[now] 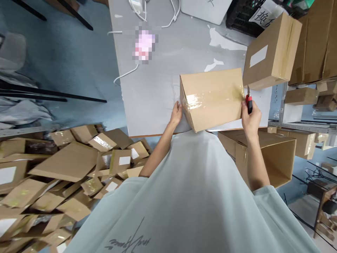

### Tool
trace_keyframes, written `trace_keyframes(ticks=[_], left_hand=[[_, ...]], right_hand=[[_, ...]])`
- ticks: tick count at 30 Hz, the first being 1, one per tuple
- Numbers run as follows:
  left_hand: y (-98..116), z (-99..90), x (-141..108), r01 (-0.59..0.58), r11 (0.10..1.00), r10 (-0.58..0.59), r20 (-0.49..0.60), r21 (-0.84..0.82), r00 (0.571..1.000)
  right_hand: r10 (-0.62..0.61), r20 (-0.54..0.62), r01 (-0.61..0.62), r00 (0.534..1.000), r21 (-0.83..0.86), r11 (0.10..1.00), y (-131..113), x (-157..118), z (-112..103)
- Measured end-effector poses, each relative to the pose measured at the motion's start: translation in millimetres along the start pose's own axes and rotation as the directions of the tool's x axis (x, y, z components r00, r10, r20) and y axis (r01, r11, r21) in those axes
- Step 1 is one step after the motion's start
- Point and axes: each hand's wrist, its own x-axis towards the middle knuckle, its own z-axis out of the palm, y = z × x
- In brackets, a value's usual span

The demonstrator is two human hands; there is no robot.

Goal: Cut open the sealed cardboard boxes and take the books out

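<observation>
A brown cardboard box (216, 105) with clear tape along its top lies tilted at the front edge of the grey table (158, 105). My left hand (176, 113) is at the box's left end, its fingers partly hidden behind that side. At the right end, my right hand (251, 114) has its fingers wrapped round a red and black utility knife (249, 101), whose blade points away from me, and the hand is close against the box. A second closed box (271, 52) with a white label stands just beyond, to the right.
Many cardboard boxes (71, 161) are heaped at the lower left. An open box (279, 158) stands below the table's right edge. White cables, a blurred pink object (144, 45), a silver laptop (206, 8) and a black crate (243, 15) occupy the table's far part.
</observation>
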Motion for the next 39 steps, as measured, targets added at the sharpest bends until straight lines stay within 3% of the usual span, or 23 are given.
trace_keyframes(ticks=[3, 7, 10, 12, 18, 25, 32, 39], left_hand=[[24.9, -21.5, 6.7, -0.072, 0.997, 0.071, -0.047, -0.019, 0.996], [93.9, -40.4, 14.0, -0.324, 0.945, 0.324, -0.007, -0.030, 0.946], [141.1, -43.1, 16.3, -0.380, 0.924, 0.382, 0.071, -0.043, 0.921], [157.4, -43.0, 15.9, -0.373, 0.926, 0.378, 0.119, -0.065, 0.918], [159.1, -47.5, 6.0, -0.358, 0.932, 0.361, 0.156, -0.049, 0.919], [156.5, -48.6, -4.3, -0.300, 0.954, 0.299, 0.128, -0.014, 0.946], [154.0, -50.7, -3.8, -0.301, 0.953, 0.301, 0.145, -0.024, 0.943], [155.8, -50.3, -3.1, -0.309, 0.951, 0.306, 0.152, -0.007, 0.940]], right_hand=[[-0.045, -0.077, 0.037, 0.996, -0.102, 0.994, 2.5, -6.2, -6.3], [-0.028, -0.144, 0.002, 0.989, -0.174, 0.985, -17.3, -20.1, -26.8], [0.024, 0.016, -0.022, 1.000, -0.137, 0.990, -53.4, -39.3, -35.1], [0.012, 0.159, 0.004, 0.987, -0.101, 0.995, -80.9, -54.3, -33.8], [-0.147, 0.428, 0.191, 0.891, -0.059, 0.980, -145.5, -84.4, -19.1], [-0.112, 0.546, 0.231, 0.831, -0.154, 0.961, -172.0, -78.7, -10.7], [-0.029, 0.581, 0.240, 0.813, -0.289, 0.927, -191.0, -89.0, -8.3], [0.047, 0.555, 0.225, 0.831, -0.412, 0.883, -212.1, -98.3, 13.3]])
